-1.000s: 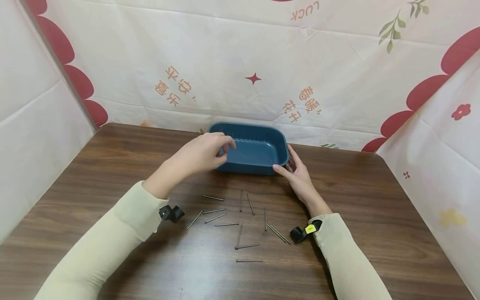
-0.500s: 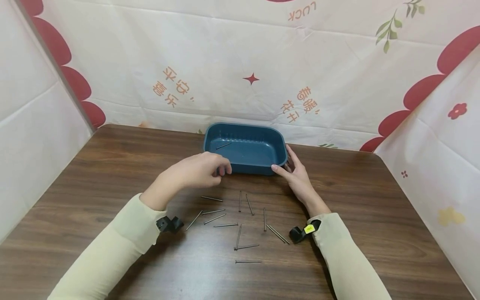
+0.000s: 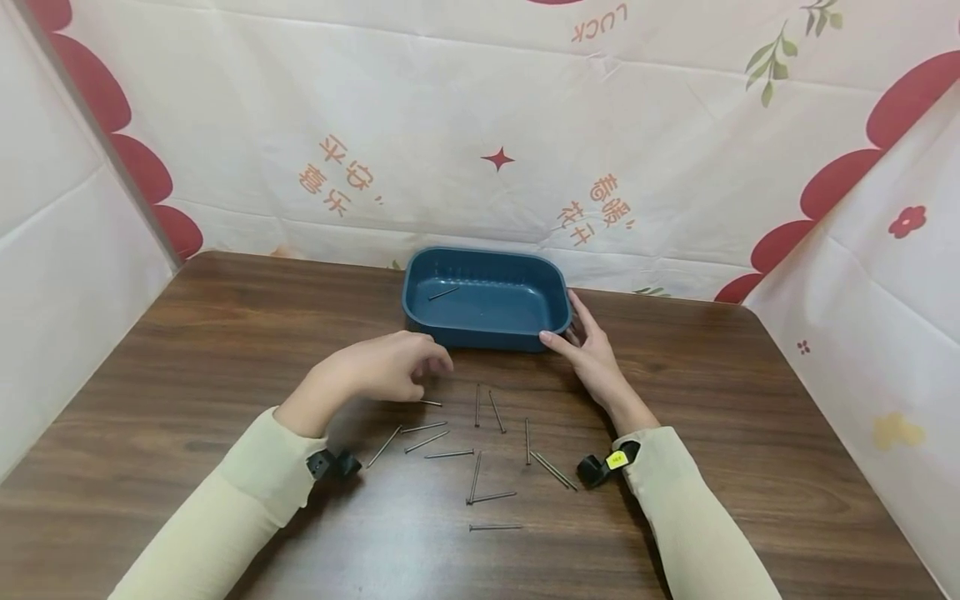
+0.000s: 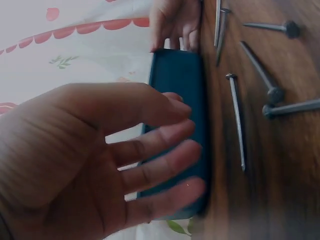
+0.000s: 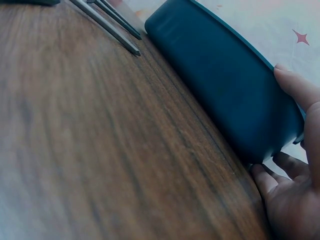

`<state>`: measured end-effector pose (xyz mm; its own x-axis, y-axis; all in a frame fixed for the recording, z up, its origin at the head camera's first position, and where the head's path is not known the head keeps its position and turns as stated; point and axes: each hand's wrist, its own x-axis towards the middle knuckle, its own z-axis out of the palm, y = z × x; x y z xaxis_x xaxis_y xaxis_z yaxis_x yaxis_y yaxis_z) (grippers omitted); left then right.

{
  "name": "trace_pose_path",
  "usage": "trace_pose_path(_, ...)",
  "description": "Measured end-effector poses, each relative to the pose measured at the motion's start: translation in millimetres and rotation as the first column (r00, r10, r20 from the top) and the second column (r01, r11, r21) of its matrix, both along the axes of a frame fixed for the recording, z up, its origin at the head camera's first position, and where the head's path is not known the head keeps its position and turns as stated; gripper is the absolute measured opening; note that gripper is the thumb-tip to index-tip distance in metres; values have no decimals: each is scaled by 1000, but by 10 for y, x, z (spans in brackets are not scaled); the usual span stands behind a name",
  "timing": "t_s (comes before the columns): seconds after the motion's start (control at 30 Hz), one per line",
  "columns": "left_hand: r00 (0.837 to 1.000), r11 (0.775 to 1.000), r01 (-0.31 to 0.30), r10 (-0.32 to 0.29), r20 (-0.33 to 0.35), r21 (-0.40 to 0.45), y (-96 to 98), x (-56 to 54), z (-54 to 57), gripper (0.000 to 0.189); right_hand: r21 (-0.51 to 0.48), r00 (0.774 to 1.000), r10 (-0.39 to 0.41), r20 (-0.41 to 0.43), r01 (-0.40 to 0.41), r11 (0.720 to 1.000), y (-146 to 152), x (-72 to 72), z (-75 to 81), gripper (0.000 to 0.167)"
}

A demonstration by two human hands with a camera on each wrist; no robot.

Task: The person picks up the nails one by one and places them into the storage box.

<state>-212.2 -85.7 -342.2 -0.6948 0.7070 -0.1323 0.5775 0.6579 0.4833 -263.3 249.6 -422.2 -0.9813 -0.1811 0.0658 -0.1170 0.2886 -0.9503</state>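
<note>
A blue plastic tray (image 3: 483,339) stands near the back edge of the wooden table, one nail (image 3: 444,293) lying inside toward its left. My right hand (image 3: 600,362) holds the tray's right end, thumb at the rim and fingers around the side, as the right wrist view also shows. Holding nothing, my left hand (image 3: 386,367) hovers in front of the tray's left corner with fingers loosely bent. Partly hidden beneath it is a nail (image 3: 431,403). In the left wrist view the thumb and fingers are apart, and a nail (image 4: 237,122) lies beyond the fingertips.
Several loose nails (image 3: 450,454) are scattered over the middle of the table (image 3: 360,550). A pair of nails (image 3: 553,470) lies side by side near the right wrist camera (image 3: 596,469). A patterned white cloth (image 3: 442,108) hangs right behind the tray.
My left hand has come out from over the tray toward the front, leaving a nail inside. My right hand has stayed at the tray's right end.
</note>
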Motion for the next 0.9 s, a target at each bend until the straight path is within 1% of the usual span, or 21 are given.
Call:
trace_pose_path(0.17,999,1000,25,-25,30,-14,-13,-9,-59,46,0,1000,4,-17,-4,1000,-21,-8,17,87)
trace_pose_path(0.33,998,999,18,-15,67,-46,4,-23,-89,45,4,1000,10,-15,-10,1000,-26,-13,16,88)
trace_pose_path(0.43,997,998,23,-18,79,-60,33,-29,-107,45,-1,1000,1,-7,-1,1000,-15,-2,-1,88)
trace_pose_path(0.53,998,997,25,-20,64,-75,64,-25,-125,44,-2,1000,-5,-5,5,1000,-2,9,-11,89)
trace_pose_path(0.7,999,995,21,-18,29,-97,102,-28,-201,42,-1,1000,-12,-3,12,1000,0,7,-17,90)
trace_pose_path(0.8,1000,995,11,-9,27,-95,122,-30,-238,39,5,1000,-12,-7,12,1000,-5,3,-13,89)
trace_pose_path(0.9,999,996,-12,15,33,-92,138,-22,-255,38,16,1000,-10,-12,10,1000,-13,1,-3,89)
